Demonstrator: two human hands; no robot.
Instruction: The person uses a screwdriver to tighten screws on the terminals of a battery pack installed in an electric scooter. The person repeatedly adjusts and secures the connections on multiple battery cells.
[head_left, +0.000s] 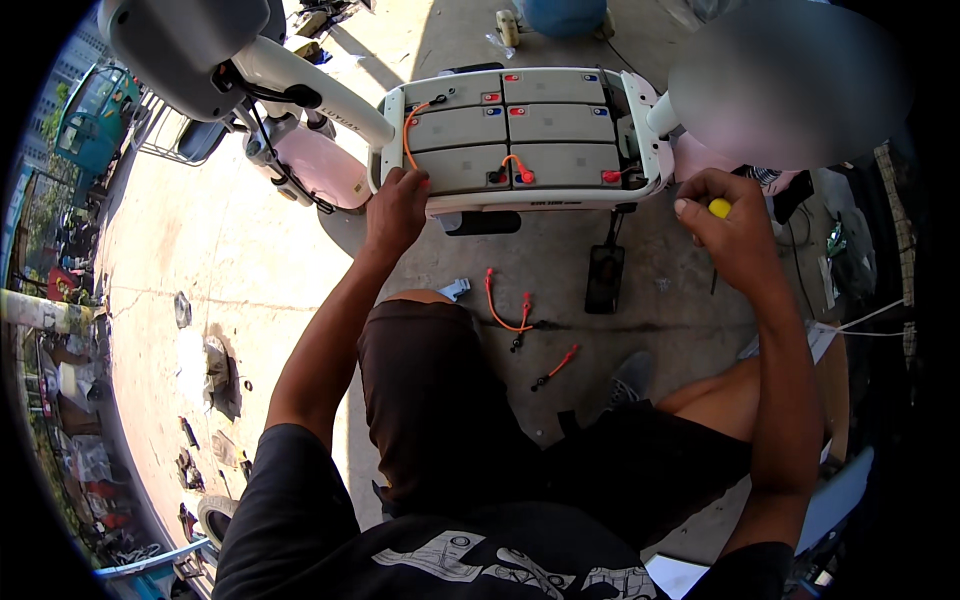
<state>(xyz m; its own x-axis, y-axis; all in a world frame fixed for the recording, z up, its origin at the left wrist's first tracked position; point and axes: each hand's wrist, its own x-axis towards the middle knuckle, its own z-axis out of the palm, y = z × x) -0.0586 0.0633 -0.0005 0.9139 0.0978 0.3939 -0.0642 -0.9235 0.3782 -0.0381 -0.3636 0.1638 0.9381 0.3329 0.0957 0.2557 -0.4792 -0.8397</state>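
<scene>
In front of me a white electric scooter frame (560,200) carries several grey batteries (560,121) in its floor tray. An orange cable (407,130) with a black end cap runs over the left batteries. My left hand (397,212) is closed at the tray's near left corner, pinching the cable's red lower end. A short orange jumper cable (514,158) bridges terminals in the near row. Right of the tray, my right hand (730,222) is raised and closed around a yellow-handled tool (719,208), likely a screwdriver; a thin dark shaft shows below the hand.
Loose orange cables (508,322) and a shorter cable (556,368) lie on the concrete before me. A black pedal-like part (604,278) hangs below the tray. The scooter's white column (310,85) leans at the left. A blurred patch hides the upper right.
</scene>
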